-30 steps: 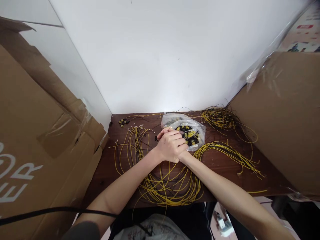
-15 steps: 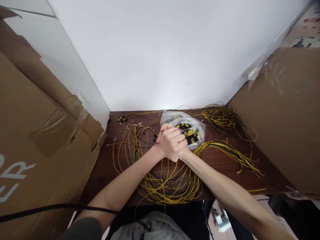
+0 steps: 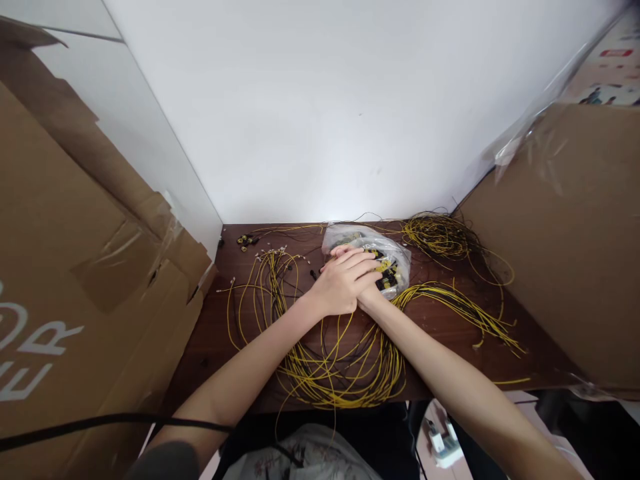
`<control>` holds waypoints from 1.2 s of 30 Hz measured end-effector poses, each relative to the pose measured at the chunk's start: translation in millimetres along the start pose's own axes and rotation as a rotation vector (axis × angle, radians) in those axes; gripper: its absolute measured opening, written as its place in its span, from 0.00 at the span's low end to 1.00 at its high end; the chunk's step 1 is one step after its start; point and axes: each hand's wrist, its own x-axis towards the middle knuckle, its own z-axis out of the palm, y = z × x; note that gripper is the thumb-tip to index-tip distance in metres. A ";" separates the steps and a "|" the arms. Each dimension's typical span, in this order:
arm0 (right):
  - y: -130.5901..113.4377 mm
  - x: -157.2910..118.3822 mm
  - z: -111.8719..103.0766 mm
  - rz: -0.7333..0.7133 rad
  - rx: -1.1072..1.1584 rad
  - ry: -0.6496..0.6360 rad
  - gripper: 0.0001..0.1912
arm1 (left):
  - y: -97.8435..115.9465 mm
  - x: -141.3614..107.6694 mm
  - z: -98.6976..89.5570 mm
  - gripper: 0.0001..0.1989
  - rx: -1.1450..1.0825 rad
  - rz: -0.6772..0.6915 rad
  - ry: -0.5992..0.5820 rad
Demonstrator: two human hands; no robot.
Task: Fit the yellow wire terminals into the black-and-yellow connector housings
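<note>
My left hand (image 3: 341, 283) lies across the top of my right hand (image 3: 369, 295), its fingers stretched out and a little apart. Most of my right hand is covered; only its wrist and a few fingertips show, so I cannot see whether it holds anything. Just behind both hands sits a clear plastic bag (image 3: 404, 259) of black and yellow connectors (image 3: 387, 271). Below them, a large loop of yellow and black wires (image 3: 345, 393) spreads over the dark wooden table (image 3: 200, 360).
Wire ends with small terminals (image 3: 274, 253) fan out left of the hands. A tangled wire coil (image 3: 435, 235) lies at the back right. Cardboard boxes flank both sides, left (image 3: 60, 220) and right (image 3: 575, 247). A white wall (image 3: 300, 120) stands behind.
The fingers of my left hand have straightened out from a clasp around my right hand. The view has shifted slightly; the wires and bag lie as before.
</note>
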 end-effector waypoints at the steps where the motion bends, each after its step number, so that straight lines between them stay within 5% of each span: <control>1: -4.3 3.5 -10.1 0.007 0.010 0.015 0.12 | 1.2 -0.6 -7.8 0.23 0.044 0.047 -0.029; 4: -17.7 13.3 -27.9 0.020 0.066 0.027 0.12 | -0.3 -6.5 -27.9 0.22 0.123 -0.018 0.060; 7: -27.0 20.4 -32.9 0.085 0.179 0.025 0.14 | -10.1 -17.7 -41.0 0.10 0.086 -0.172 0.271; 11: -27.4 26.2 -38.5 0.139 0.242 0.089 0.16 | -26.2 -31.8 -47.0 0.30 -0.092 -0.476 0.533; 17: -20.2 29.6 -45.9 0.146 0.210 0.100 0.16 | -38.5 -43.2 -41.9 0.21 -0.268 -0.818 0.559; 24: -25.6 27.0 -45.2 0.114 0.265 -0.043 0.14 | -36.4 -44.1 -36.1 0.20 -0.269 -0.735 0.581; 30: -32.2 22.2 -40.9 0.195 0.310 -0.198 0.14 | -28.2 -38.6 -27.9 0.11 -0.297 -0.609 0.384; 36: -29.4 21.1 -40.2 0.186 0.380 -0.221 0.12 | -32.4 -40.8 -18.6 0.09 -0.349 -0.595 0.389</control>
